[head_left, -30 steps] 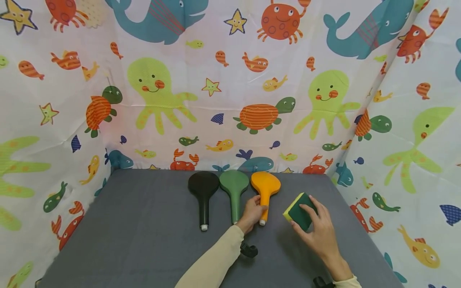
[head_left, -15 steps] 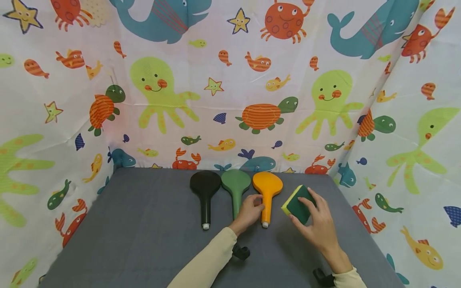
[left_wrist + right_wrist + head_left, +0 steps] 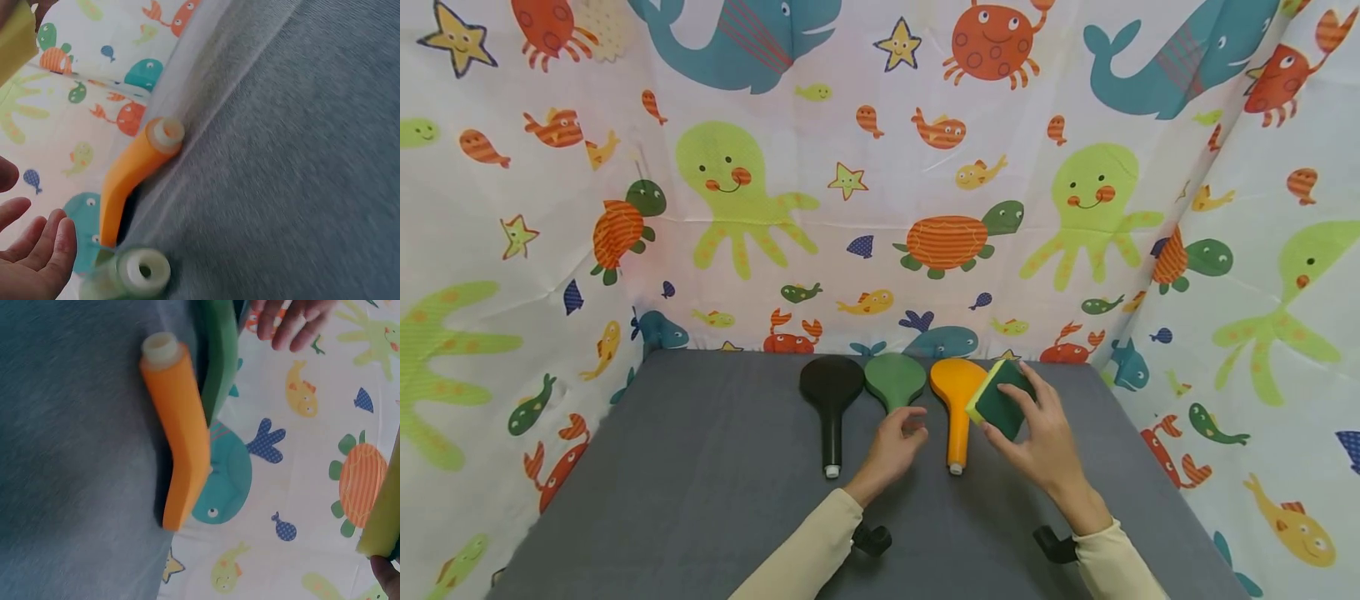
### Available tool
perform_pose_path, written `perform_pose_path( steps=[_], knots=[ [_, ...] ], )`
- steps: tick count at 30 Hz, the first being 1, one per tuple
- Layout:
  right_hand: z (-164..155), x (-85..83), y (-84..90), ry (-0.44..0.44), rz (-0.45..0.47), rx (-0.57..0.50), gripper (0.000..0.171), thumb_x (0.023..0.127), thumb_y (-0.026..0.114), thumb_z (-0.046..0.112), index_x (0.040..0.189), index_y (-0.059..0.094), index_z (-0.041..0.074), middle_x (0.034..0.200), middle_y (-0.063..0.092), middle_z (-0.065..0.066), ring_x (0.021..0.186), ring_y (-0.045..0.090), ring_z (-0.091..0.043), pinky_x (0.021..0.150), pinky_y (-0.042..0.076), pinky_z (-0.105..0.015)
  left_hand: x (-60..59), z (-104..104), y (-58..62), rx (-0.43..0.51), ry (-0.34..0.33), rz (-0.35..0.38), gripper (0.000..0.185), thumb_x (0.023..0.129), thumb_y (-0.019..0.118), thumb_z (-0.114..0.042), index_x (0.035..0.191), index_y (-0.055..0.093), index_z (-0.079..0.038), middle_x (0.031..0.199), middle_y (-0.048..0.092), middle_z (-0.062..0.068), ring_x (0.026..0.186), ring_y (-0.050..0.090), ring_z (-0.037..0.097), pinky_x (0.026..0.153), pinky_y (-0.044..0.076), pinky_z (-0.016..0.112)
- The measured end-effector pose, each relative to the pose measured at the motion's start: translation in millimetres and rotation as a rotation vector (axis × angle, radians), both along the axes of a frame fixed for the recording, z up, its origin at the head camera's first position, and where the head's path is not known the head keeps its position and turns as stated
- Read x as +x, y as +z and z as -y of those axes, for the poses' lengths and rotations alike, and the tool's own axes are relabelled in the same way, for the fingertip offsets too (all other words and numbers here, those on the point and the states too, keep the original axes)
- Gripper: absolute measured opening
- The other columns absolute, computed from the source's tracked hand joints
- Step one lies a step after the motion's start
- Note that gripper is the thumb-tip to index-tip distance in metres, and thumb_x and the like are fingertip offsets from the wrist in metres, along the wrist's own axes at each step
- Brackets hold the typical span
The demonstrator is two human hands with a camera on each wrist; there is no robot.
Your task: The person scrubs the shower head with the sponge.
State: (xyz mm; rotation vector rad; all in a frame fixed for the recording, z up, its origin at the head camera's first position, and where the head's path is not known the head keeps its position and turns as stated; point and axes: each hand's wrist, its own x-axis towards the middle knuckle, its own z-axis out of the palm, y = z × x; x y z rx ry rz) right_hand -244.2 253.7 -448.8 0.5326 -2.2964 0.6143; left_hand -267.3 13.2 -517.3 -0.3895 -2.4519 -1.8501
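Observation:
Three handheld shower heads lie in a row at the back of the table: a black one (image 3: 832, 385), a green one (image 3: 895, 377) and an orange one (image 3: 957, 429). My right hand (image 3: 1047, 446) pinches a sponge (image 3: 1000, 402), yellow with a dark green scouring side, held up so that it overlaps the orange head. Over the green handle hovers my left hand (image 3: 889, 446), fingers loosely bent and holding nothing. In the left wrist view, its fingers (image 3: 62, 247) are apart from the orange shower head (image 3: 134, 165). The right wrist view shows the sponge's yellow side (image 3: 382, 509) at the edge.
Behind the grey-covered table (image 3: 647, 483) hangs a white curtain (image 3: 865, 50) printed with sea animals, which also runs along both sides. A dark strap piece (image 3: 872, 540) sits at my left wrist, another (image 3: 1054, 545) at my right.
My left hand has let go of the orange shower head's handle and moved left over the green one. My right hand has carried the sponge left to the orange head.

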Motion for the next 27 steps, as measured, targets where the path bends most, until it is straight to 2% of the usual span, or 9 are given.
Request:
perform_pose_path(
  steps=[5, 11, 19, 27],
  knots=[
    [11, -9.9, -1.0, 0.03, 0.049, -0.022, 0.061, 0.073, 0.083, 0.031, 0.128, 0.061, 0.015, 0.152, 0.042, -0.016, 0.129, 0.043, -0.039, 0.08, 0.056, -0.058, 4.5, 16, -3.4, 0.007, 0.018, -0.024, 0.028, 0.096, 0.058, -0.014, 0.124, 0.063, -0.014, 0.126, 0.06, 0.013, 0.11, 0.064, 0.026, 0.087, 0.054, 0.037],
    [25, -17.4, -3.4, 0.055, 0.094, -0.037, 0.061, 0.074, 0.082, 0.035, 0.129, 0.06, 0.018, 0.148, 0.045, -0.017, 0.13, 0.041, -0.037, 0.08, 0.056, -0.056, 6.0, 30, -7.9, 0.029, 0.052, 0.01, 0.031, 0.097, 0.056, -0.013, 0.127, 0.062, -0.009, 0.124, 0.058, 0.016, 0.105, 0.064, 0.026, 0.074, 0.052, 0.028],
    [38, -23.5, -11.9, 0.117, 0.143, -0.037, 0.062, 0.075, 0.081, 0.036, 0.13, 0.059, 0.019, 0.148, 0.043, -0.016, 0.128, 0.042, -0.035, 0.08, 0.057, -0.053, 3.1, 38, -11.8, -0.004, 0.128, 0.042, 0.035, 0.094, 0.056, -0.012, 0.129, 0.06, -0.008, 0.127, 0.059, 0.014, 0.116, 0.062, 0.03, 0.09, 0.053, 0.043],
    [43, -29.3, -16.1, 0.176, 0.126, -0.019, 0.061, 0.077, 0.079, 0.038, 0.132, 0.058, 0.021, 0.151, 0.042, -0.012, 0.123, 0.045, -0.033, 0.079, 0.054, -0.048, -3.9, 35, -19.5, -0.038, 0.13, 0.053, 0.043, 0.093, 0.058, -0.01, 0.136, 0.053, -0.003, 0.134, 0.057, 0.019, 0.121, 0.059, 0.035, 0.096, 0.05, 0.048]
  ],
)
